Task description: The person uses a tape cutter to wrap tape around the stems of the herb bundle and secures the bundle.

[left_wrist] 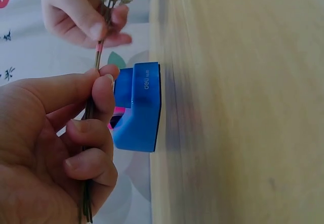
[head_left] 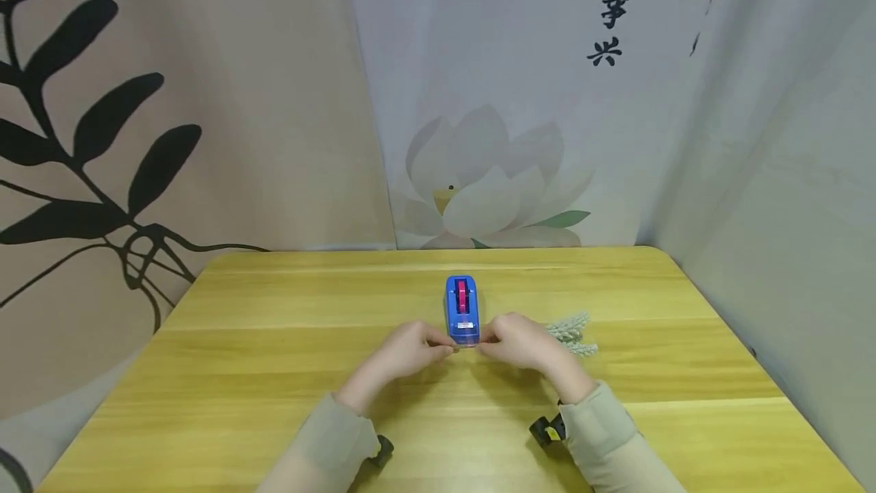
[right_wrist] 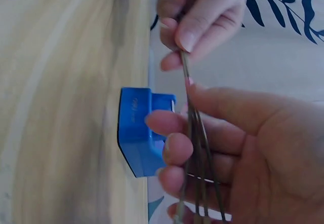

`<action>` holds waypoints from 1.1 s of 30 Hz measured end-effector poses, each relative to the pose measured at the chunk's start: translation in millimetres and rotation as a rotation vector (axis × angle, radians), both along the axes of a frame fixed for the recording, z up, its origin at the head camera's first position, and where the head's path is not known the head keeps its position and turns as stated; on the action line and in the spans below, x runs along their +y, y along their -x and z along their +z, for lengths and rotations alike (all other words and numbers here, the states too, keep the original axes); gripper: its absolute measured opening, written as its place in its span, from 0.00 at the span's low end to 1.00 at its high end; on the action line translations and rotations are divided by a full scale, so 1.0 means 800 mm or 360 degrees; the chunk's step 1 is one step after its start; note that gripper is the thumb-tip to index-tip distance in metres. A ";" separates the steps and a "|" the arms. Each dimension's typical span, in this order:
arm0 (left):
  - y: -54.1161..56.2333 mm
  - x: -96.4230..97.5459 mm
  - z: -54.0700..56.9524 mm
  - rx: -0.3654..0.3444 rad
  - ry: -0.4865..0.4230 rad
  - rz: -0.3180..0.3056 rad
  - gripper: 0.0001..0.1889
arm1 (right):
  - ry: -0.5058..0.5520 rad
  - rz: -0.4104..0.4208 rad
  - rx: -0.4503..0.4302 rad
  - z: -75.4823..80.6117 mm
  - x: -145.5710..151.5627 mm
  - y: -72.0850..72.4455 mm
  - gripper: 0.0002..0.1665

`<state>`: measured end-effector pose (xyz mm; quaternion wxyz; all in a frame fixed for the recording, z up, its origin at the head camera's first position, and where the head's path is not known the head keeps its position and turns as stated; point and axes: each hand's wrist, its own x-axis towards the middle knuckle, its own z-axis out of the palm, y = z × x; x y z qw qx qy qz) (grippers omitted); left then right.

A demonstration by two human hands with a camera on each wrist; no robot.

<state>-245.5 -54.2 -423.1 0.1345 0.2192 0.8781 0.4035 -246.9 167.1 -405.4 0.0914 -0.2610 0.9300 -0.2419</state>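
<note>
A bunch of pale green sprigs (head_left: 571,333) lies crosswise between the two hands, its leafy end out past the right one. Lower down, the thin brown stems (left_wrist: 87,183) run through my left hand (head_left: 411,348), gripped by thumb and curled fingers. My right hand (head_left: 516,341) pinches the stems nearer the leaves, thumb against the pink band (right_wrist: 189,81) that circles them. Just beyond the fingertips stands a blue tape dispenser (head_left: 461,306) with a pink core, its front end close to both hands.
The wooden table (head_left: 239,402) extends to both sides of the arms. Behind it hangs a curtain (head_left: 274,97) printed with leaves, a lotus and writing. Dark wrist cameras (head_left: 547,430) sit under the sleeve cuffs.
</note>
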 end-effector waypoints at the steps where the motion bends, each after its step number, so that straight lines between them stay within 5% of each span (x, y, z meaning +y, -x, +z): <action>1: 0.000 0.000 0.000 -0.0003 -0.0003 0.0008 0.08 | -0.0005 -0.0002 -0.0027 0.000 0.002 0.000 0.15; 10: -0.001 -0.002 -0.006 -0.0031 0.0014 0.0095 0.07 | -0.0003 -0.0071 -0.0047 -0.002 0.001 -0.001 0.14; 18: 0.000 -0.002 -0.008 -0.0039 0.0036 0.0045 0.12 | -0.0037 -0.0200 0.0034 -0.010 -0.002 0.000 0.13; 33: 0.000 -0.002 -0.005 -0.0034 0.0081 -0.0022 0.12 | -0.0047 -0.0249 0.0164 -0.005 -0.007 -0.002 0.09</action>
